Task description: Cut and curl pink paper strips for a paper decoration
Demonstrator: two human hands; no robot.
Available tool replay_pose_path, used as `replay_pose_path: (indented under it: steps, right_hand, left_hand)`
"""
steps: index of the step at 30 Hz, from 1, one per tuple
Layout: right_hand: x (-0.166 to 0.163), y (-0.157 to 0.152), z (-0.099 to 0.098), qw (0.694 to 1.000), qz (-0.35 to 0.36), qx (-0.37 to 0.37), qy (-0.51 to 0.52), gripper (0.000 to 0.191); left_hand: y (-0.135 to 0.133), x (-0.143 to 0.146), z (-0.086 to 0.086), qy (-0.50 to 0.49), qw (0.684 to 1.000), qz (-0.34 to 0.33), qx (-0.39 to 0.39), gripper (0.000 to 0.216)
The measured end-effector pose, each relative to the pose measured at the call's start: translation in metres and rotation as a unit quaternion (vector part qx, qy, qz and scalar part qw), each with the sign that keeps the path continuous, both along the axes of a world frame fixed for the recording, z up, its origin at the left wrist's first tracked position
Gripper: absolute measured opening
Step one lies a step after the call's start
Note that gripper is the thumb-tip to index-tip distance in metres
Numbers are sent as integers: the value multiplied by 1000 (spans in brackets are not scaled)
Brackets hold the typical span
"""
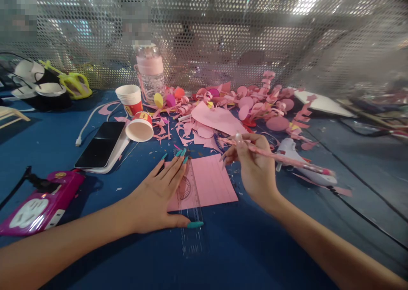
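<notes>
- The left hand [156, 196] lies flat with the fingers spread, its grip open, pressing a clear ruler [191, 213] onto a pink sheet [213, 181]. Both rest on the blue counter [242, 247], near its front edge, between the two arms.
- The right hand [255, 166] hangs just over the sheet's far edge. Its grip is closed round a pink pencil [287, 159], whose long end points off to the right.
- Only fingers hold the ruler down, and only on its left side. If the pressure eases, I'd expect it to skid or pivot on the paper.
- The sheet itself lies loose, so it could slide along with the ruler.
- The pencil's tail sits close above the white glue gun [288, 146] and its cable [366, 215]. A wide turn of the wrist might snag there.
- The pencil's point is hidden behind the fingers, so I cannot tell whether it touches the paper.
- The ruler's near end almost vanishes against the counter, and its markings are too blurred to read.
- Whatever stands beyond the mesh [223, 35] is only a haze.
</notes>
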State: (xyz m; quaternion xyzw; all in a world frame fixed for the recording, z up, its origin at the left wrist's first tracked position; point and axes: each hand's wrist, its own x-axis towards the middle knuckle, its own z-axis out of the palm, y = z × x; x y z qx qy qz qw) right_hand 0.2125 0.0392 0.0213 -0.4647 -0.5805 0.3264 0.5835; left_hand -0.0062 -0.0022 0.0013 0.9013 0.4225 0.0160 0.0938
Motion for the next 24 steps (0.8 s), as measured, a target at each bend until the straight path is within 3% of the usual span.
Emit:
replay_pose_path:
  steps: [8, 17, 24]
  right_hand:
    - [0, -2, 4, 998, -6, 10, -65, 19]
    - [2, -3, -1, 999, 28, -23, -27, 27]
    - [-3, -8, -2, 989, 59, -36, -127, 17]
  left_hand:
    - [0, 0, 1, -3, 1000, -8, 1, 102]
    - [1, -1, 0, -11, 1000, -16, 21, 101]
    - [0, 1, 1, -6, 1000, -10, 10, 102]
